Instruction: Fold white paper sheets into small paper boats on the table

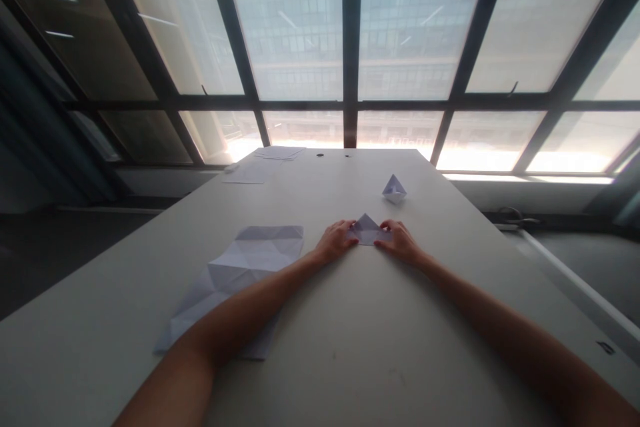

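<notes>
A small folded paper with a pointed top lies on the white table, between my two hands. Its left end is pinched by my left hand, the thumb at the near edge. My right hand grips the right end in the same way, fingers on top and thumb below. Just beyond, slightly to the right, stands a folded paper boat. A large creased sheet lies opened out at the left, partly hidden under my left forearm.
Flat white sheets lie at the far left of the table, near a small white item. Two small dark round spots show near the far edge. Tall windows stand beyond, with a dark curtain at left.
</notes>
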The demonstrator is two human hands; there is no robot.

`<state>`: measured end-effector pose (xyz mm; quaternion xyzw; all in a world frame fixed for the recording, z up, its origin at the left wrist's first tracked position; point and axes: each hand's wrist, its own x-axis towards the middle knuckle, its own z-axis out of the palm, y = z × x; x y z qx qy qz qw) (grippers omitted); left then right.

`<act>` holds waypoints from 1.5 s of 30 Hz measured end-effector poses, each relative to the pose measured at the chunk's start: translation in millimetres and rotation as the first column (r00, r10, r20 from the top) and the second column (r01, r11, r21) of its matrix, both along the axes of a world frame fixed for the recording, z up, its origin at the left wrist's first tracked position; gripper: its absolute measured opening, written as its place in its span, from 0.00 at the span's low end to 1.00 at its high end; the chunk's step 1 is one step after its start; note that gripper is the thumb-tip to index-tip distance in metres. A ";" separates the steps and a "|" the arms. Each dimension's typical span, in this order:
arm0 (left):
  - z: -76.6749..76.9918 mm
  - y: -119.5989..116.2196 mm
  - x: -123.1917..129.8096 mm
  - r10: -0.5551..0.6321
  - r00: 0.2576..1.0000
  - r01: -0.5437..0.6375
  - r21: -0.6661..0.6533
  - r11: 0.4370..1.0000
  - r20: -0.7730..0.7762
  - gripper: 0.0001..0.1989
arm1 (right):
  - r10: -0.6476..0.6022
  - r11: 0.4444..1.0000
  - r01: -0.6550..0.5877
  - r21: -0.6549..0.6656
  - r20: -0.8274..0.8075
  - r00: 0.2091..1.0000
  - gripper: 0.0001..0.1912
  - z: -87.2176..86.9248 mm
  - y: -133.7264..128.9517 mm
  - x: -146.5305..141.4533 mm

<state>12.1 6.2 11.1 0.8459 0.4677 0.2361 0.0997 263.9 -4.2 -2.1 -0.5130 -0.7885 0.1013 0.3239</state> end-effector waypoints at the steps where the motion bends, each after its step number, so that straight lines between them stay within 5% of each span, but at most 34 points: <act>1: 1.5 -0.8 0.1 -0.001 1.000 0.001 -0.002 1.000 0.027 0.27 | 0.002 1.000 -0.002 -0.009 -0.030 1.000 0.21 0.1 0.0 -0.6; 13: 4.0 -4.8 1.0 -0.037 0.980 0.033 0.023 0.999 0.196 0.33 | 0.014 1.000 -0.013 0.007 -0.211 0.977 0.25 -4.4 4.9 -2.7; 17: 1.1 -1.6 0.2 -0.033 0.970 0.021 0.053 0.998 0.239 0.21 | 0.048 0.999 -0.042 0.025 -0.260 0.964 0.11 -4.1 5.7 -2.5; 20: 0.3 2.1 -0.6 0.043 0.963 -0.051 0.024 0.998 0.265 0.09 | 0.028 0.999 -0.022 0.029 -0.261 0.965 0.10 -3.6 5.6 -1.5; 22: 0.1 4.3 -1.2 0.093 0.956 -0.100 0.010 0.995 0.277 0.10 | 0.011 0.999 -0.003 0.032 -0.262 0.965 0.10 -3.5 5.6 -0.8; 31: -4.2 6.2 -2.5 0.067 0.989 -0.072 0.034 0.997 0.136 0.08 | -0.058 0.989 0.076 0.127 -0.137 0.989 0.13 -2.2 6.9 -1.1; 45: -6.0 7.3 -2.2 0.073 0.992 -0.082 0.081 0.993 0.107 0.08 | -0.026 0.997 0.028 0.069 -0.025 0.999 0.08 -1.9 5.2 -3.1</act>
